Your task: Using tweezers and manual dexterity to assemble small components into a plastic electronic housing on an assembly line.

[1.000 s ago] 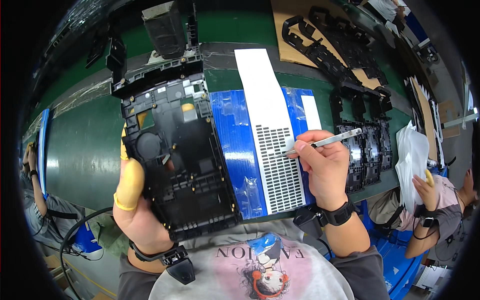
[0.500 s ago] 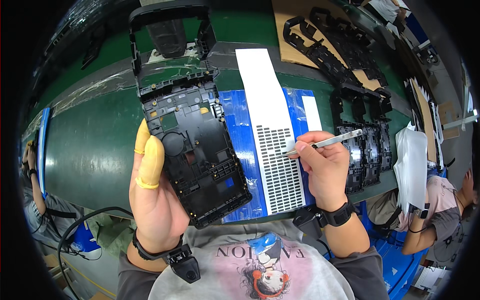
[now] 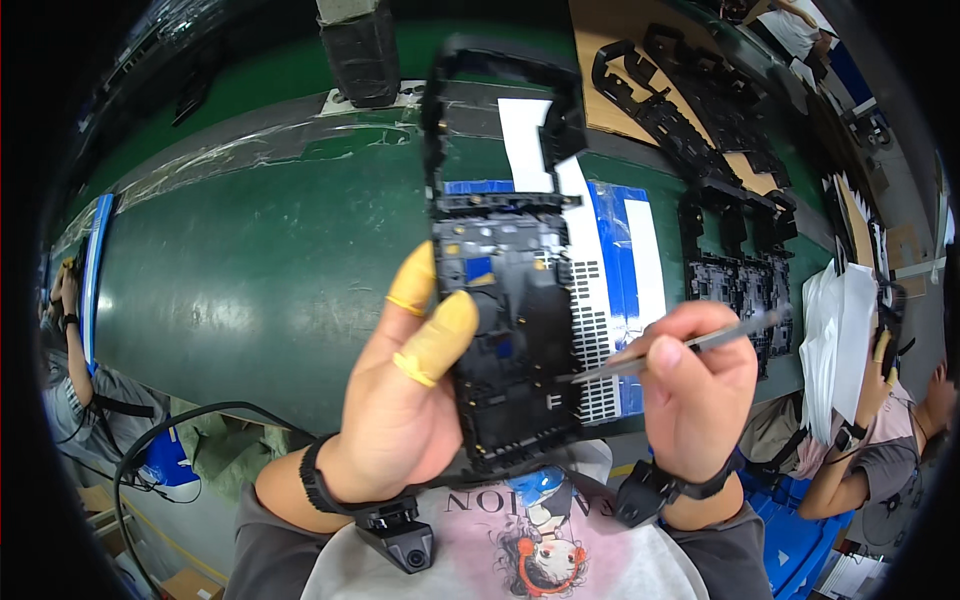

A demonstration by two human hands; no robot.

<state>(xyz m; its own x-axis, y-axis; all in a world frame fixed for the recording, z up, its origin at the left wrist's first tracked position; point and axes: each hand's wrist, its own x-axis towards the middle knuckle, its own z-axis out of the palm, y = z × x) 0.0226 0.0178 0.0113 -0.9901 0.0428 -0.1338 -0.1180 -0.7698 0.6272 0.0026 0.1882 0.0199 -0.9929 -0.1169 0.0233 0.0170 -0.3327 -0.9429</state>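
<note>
My left hand point(image 3: 400, 400), with yellow finger cots on two fingers, grips a black plastic housing point(image 3: 520, 340) by its left side. The housing has an open frame at its far end and small brass-coloured inserts. In my right hand point(image 3: 700, 390) are metal tweezers point(image 3: 630, 366), pinched between thumb and fingers. Their tips reach the lower right part of the housing; whether they hold a small piece or touch the surface is too blurred to tell. Behind the housing lies a white sheet point(image 3: 585, 235) with rows of small black stickers, partly covered by it.
Under the sheet is a blue board point(image 3: 615, 240) with a white strip point(image 3: 645, 260). More black housings point(image 3: 735, 270) stand to the right, others lie on cardboard point(image 3: 600, 105) at the back. A dark wrapped post point(image 3: 360, 60) rises at the far side. Co-workers sit at both sides.
My left hand has brought the housing rightward, over part of the sticker sheet. The tweezers have left the sheet, shifting right and nearer me, with their tips now at the housing.
</note>
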